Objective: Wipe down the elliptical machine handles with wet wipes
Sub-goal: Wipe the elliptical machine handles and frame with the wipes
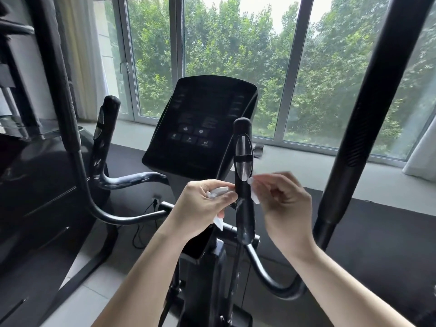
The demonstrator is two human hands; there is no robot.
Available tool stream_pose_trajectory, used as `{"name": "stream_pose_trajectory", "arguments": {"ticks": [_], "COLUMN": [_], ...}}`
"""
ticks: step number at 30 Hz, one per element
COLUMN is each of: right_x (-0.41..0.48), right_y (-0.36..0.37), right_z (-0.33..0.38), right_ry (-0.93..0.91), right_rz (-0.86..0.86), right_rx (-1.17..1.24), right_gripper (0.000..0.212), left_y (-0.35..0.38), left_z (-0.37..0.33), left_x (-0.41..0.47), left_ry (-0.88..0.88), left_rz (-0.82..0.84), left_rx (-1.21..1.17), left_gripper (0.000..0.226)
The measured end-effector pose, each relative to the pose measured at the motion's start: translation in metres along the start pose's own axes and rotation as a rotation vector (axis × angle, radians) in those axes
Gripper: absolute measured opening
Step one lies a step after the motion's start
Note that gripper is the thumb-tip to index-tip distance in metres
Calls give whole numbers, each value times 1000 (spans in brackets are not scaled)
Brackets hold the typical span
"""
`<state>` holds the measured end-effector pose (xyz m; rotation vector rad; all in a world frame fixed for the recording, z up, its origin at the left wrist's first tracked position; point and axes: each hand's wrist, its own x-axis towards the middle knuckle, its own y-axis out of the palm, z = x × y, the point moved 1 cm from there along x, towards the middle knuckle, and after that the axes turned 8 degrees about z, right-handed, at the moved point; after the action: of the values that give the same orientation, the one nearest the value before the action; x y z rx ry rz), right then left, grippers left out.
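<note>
pinches the wet wipe (pixel 255 198) by both ends with left hand (pixel 203 206) and right hand (pixel 285 204), seemingly looped behind the rigid handle (pixel 245 215) just below its sensor plate (pixel 244 149), limp, light, damp, so probably wants keeping taut to rub.

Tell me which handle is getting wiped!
Find the black console before the window. Just right of it stands an upright handle with a silver sensor plate. Unlike its twin on the left, it has a white wet wipe held round it by the left hand and right hand.
</note>
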<state>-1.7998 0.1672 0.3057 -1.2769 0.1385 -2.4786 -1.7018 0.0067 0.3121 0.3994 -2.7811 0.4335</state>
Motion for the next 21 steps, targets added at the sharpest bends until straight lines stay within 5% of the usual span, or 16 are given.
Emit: {"name": "stream_pose_trajectory", "arguments": {"ticks": [6, 14, 21], "right_x": [-17, -1, -50], "right_y": [13, 8, 4], "right_z": [10, 15, -5], "right_ry": [-207, -303, -329], "right_rz": [109, 100, 305], "right_rx": [-209, -236, -299], "right_gripper": [10, 14, 13], "left_y": [-5, -6, -7], "left_z": [10, 13, 14], "left_x": [5, 11, 10], "left_ry": [2, 4, -21], "left_rz": [2, 5, 14], "left_rx": [-31, -56, -85], "left_gripper": [10, 8, 8]}}
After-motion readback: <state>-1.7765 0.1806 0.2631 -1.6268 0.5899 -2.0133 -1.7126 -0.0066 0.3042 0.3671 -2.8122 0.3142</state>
